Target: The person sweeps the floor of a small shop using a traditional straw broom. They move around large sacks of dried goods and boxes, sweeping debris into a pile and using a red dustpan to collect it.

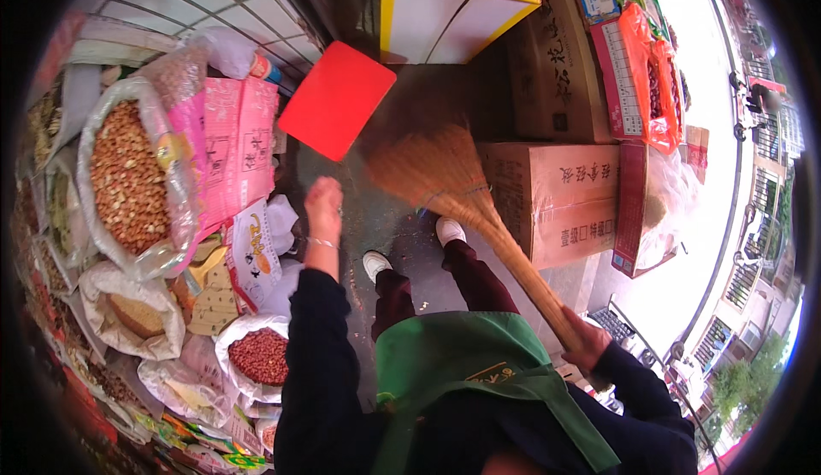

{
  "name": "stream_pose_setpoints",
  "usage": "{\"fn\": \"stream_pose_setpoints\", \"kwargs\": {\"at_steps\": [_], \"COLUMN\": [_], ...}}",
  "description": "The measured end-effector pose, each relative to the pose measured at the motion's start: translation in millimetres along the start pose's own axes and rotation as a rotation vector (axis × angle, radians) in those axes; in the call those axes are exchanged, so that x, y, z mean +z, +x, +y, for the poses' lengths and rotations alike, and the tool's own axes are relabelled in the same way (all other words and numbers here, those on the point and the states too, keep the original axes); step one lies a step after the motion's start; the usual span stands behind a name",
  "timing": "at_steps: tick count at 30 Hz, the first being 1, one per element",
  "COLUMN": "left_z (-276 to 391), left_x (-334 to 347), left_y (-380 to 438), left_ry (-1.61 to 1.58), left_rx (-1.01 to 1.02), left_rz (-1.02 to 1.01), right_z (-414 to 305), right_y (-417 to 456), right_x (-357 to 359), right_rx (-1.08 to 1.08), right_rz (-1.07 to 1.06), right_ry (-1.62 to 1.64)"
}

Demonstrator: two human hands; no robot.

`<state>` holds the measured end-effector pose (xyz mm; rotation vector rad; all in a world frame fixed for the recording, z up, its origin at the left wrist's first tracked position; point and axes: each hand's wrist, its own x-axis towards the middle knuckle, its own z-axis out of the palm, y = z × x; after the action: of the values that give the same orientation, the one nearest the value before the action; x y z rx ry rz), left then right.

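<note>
My right hand (587, 340) is wrapped around the handle of a straw broom (449, 173), whose bristles fan out over the dark floor (385, 244) ahead of my shoes. My left hand (324, 200), with a thin bracelet at the wrist, is raised over the floor with its fingers curled; whether it holds something small does not show. Just beyond it is a plain red square board or stool top (338, 100); what supports it is hidden. Small light bits are scattered on the floor near my white shoes.
Sacks of shelled nuts (131, 180), grain (138, 314) and red peanuts (258, 356) line the left. Cardboard boxes (571, 199) are stacked at the right, with a yellow-edged white box (442, 23) ahead. A street lies beyond the boxes.
</note>
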<state>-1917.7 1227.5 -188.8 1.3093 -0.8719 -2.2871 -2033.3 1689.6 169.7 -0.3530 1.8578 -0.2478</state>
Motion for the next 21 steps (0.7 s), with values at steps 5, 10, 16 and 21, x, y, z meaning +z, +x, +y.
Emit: {"fn": "stream_pose_setpoints", "kwargs": {"at_steps": [5,10,16,21], "left_z": [-14,-19,-36,-50], "left_x": [90,176,157,154], "left_y": [-204,-352,-357,-394], "left_ry": [0.190,-0.318,-0.283,-0.086], "left_rx": [-0.419,-0.829,-0.641,-0.576], "left_rz": [-0.334,-0.483,-0.201,-0.175], "right_z": [15,-18,-45,-49], "right_y": [59,158,216,207], "right_x": [12,76,100,110], "right_rx": [-0.244,-0.417,-0.222,0.051], "right_rz": [0.145,0.067,0.051,0.078], "right_ry": [0.285,0.752,0.327,0.217]}}
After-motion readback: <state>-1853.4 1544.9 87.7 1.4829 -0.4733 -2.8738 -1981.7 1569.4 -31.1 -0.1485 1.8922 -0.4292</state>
